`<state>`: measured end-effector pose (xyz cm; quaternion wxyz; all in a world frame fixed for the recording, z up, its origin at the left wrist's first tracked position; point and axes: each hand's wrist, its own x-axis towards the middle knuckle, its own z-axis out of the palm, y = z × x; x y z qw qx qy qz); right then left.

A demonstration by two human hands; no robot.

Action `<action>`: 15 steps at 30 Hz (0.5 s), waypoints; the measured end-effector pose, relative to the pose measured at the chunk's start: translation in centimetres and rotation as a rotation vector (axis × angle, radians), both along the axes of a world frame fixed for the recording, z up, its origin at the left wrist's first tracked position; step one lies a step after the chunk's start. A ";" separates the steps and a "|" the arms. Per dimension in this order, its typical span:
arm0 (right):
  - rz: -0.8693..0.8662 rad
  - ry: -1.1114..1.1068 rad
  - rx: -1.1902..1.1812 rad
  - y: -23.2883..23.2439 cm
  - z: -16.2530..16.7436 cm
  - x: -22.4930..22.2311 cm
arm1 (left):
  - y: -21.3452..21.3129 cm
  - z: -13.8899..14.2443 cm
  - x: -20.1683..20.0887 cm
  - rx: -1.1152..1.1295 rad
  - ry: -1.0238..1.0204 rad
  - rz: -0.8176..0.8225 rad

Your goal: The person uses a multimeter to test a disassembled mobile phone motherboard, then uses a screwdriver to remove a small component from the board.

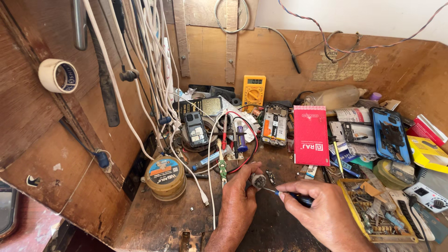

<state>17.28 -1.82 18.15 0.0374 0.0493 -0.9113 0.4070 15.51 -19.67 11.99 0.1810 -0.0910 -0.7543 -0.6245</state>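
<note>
A small grey cylindrical part [258, 180] sits pinched in the fingertips of the left hand [238, 200] just above the middle of the wooden bench [154, 219], while the right hand [326, 212] closes its fingers round a thin blue-handled screwdriver [291, 196] whose tip meets the part. The screwdriver's long axis runs nearly level, handle at the right, tip pointing left and slightly up into the part. A slip looks likely if the push runs off-line, and the tip could jab the left fingers or flick the part into the clutter near the red box [311, 135] and yellow tray [373, 210].
</note>
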 end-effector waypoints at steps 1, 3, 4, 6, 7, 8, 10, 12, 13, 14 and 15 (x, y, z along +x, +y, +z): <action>-0.013 -0.034 -0.015 0.3 -0.4 0.0 | 0.0 0.0 0.0 0.000 -0.001 0.000; 0.034 0.020 -0.084 1.0 -1.0 -0.2 | -0.1 0.0 0.0 -0.009 -0.023 -0.002; 0.057 0.048 -0.118 1.3 -1.4 -0.3 | -0.1 0.0 0.1 -0.013 -0.034 -0.003; -0.043 -0.158 -0.222 2.1 -1.9 -0.3 | 0.0 0.1 0.1 0.007 -0.074 -0.007; -0.093 -0.261 -0.273 2.5 -2.1 -0.3 | 0.0 0.1 0.1 0.017 -0.093 -0.009; -0.078 -0.276 -0.381 3.0 -2.2 -0.4 | 0.1 0.2 0.1 0.024 -0.075 0.001; -0.048 -0.303 -0.595 3.9 -2.3 -0.6 | 0.1 0.3 0.0 0.037 -0.036 0.021; -0.052 -0.365 -0.737 4.7 -2.5 -0.9 | 0.2 0.5 -0.1 -0.039 -0.105 0.090; -0.053 -0.395 -0.809 5.0 -2.7 -1.0 | 0.1 0.5 -0.1 -0.078 -0.139 0.124; -0.077 -0.415 -0.832 5.3 -2.9 -1.1 | 0.1 0.6 -0.1 -0.120 -0.151 0.166; -0.100 -0.435 -0.855 5.5 -3.1 -1.1 | 0.2 0.6 -0.1 -0.161 -0.164 0.208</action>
